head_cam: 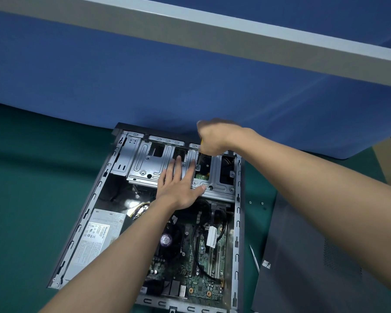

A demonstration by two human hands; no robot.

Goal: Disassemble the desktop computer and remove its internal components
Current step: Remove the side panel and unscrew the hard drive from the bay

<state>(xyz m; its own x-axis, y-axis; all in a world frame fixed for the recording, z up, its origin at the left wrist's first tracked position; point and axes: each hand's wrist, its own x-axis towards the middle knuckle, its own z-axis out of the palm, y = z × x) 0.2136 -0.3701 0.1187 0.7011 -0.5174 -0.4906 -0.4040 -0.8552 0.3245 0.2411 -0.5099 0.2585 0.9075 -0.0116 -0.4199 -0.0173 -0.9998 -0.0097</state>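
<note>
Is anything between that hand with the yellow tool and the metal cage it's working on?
Nothing visible. The right hand grips the yellow tool above the drive cage; the left hand rests flat on it, alongside.

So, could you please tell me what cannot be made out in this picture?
All in the head view:
1. The yellow-handled tool: the blurred right hand covers most of it, so its tip is hidden.
2. The power supply label: the print is too small to read.
3. The motherboard: the left forearm hides part of it.
4. The side panel: cut off by the bottom edge.
</note>
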